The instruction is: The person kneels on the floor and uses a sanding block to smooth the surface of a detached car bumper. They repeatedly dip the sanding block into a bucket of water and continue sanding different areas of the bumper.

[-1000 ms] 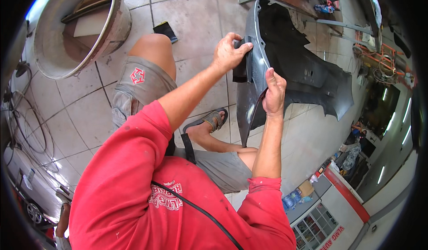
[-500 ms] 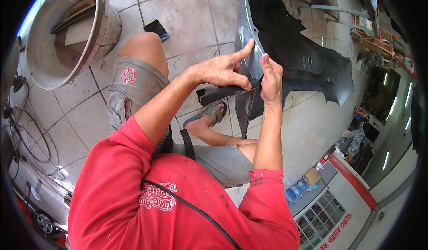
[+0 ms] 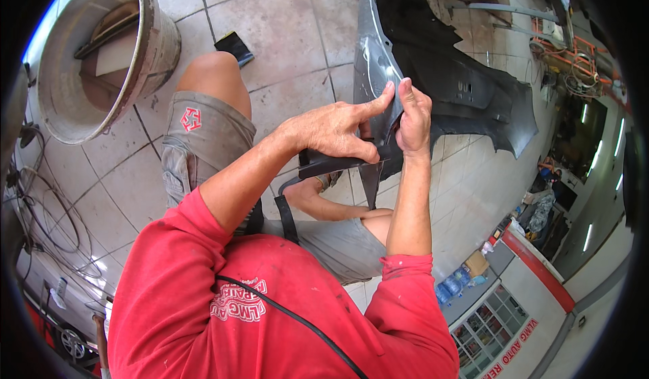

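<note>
My left hand holds a dark, flat strip crosswise, thumb over it, index finger stretched onto the grey metal edge of a car fender. My right hand grips that edge just right of the left, thumb up along it. The fender's black inner side faces up and spreads to the right; its narrow lower tip reaches down by my bent right knee. Fingers behind the edge are mostly hidden. My left knee is at the upper left.
A large worn bucket with boards inside stands upper left on the tiled floor. A black sheet lies near it. Hoses lie at left. A metal stand, orange frames and blue water bottles are at right.
My left hand has moved down the fender edge, turning the dark strip from upright to crosswise, its index finger now stretched. My right hand has shifted slightly upward. The view has shifted a little.
</note>
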A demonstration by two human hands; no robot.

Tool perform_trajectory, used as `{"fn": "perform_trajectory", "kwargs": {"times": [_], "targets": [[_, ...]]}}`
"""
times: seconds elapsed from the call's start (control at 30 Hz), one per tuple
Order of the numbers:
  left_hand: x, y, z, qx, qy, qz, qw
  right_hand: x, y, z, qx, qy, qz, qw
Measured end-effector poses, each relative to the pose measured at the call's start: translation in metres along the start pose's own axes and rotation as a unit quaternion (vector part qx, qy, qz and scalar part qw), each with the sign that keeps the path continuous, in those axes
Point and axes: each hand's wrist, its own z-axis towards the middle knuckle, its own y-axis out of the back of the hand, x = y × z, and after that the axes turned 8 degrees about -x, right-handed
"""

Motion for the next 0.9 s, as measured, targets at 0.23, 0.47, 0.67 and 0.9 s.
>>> {"fn": "perform_trajectory", "kwargs": {"times": [0.23, 0.47, 0.67, 0.9], "targets": [[0.045, 0.026, -0.005, -0.107, 0.059, -0.089, 0.988, 0.018, -0.026, 0.008, -0.016, -0.036, -0.013, 0.999], [0.052, 0.014, -0.014, -0.023, 0.068, 0.077, 0.994, 0.021, -0.01, 0.004, 0.004, 0.026, -0.129, 0.991], [0.051, 0.012, -0.009, -0.004, 0.054, 0.103, 0.993, 0.002, 0.015, -0.047, 0.025, -0.074, -0.245, 0.966], [0.039, 0.031, -0.018, -0.066, 0.098, 0.056, 0.991, -0.008, 0.024, -0.122, 0.001, -0.137, -0.336, 0.932]]}}
